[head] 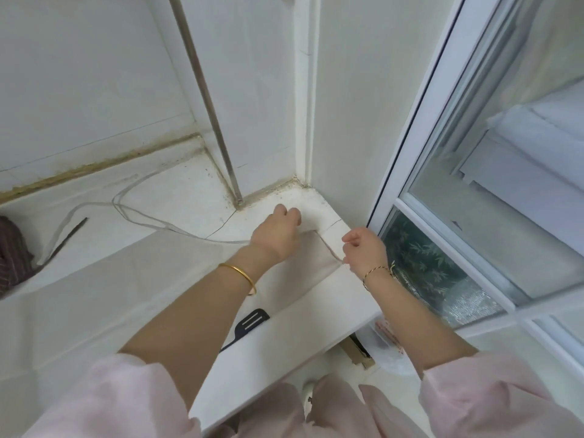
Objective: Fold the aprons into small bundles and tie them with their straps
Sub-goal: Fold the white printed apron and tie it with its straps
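A thin, pale, see-through apron lies spread flat over the white counter, reaching from the left to the far right corner. My left hand grips its top corner near the wall. My right hand pinches the apron's right edge and a thin strap at the counter's side. A long pale strap loops across the counter toward the back left. A dark striped apron lies bunched at the far left edge.
The white counter ends at a tiled wall corner with a metal pole. A black slotted spatula lies under the see-through cloth near the front edge. A window frame stands close on the right.
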Demonstrator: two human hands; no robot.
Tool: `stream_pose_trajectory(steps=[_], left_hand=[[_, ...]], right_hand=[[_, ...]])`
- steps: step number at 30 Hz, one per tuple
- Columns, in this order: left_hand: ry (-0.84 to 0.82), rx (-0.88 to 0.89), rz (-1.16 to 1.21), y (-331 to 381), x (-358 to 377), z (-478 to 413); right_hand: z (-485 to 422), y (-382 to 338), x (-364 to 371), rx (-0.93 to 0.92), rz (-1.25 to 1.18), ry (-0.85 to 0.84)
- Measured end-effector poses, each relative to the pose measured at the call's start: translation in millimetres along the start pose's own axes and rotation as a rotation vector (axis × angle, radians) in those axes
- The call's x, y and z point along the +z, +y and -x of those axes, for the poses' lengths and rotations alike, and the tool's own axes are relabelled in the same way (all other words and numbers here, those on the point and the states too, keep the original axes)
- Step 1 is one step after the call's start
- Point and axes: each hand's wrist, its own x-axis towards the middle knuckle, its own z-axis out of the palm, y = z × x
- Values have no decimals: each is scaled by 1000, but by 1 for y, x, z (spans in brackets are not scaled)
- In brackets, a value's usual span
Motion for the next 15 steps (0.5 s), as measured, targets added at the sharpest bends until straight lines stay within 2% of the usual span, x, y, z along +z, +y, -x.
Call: stream_pose_trajectory(steps=[2,4,6,10,15], left_hand=[[-74,19,-29,18,17,-1],[-142,-34,-71,26,33,-2],[-186,-74,-68,26,44,0],[-254,-91,-27,24,49,4],[-307,-103,-26,25,46,7]], right_hand=[[5,3,-1,5,38,-87],[9,9,0,-7,161,-141],[12,14,4,-74,354,-123],[10,15,11,-136,593,-94],[20,10,12,-169,735,-102]])
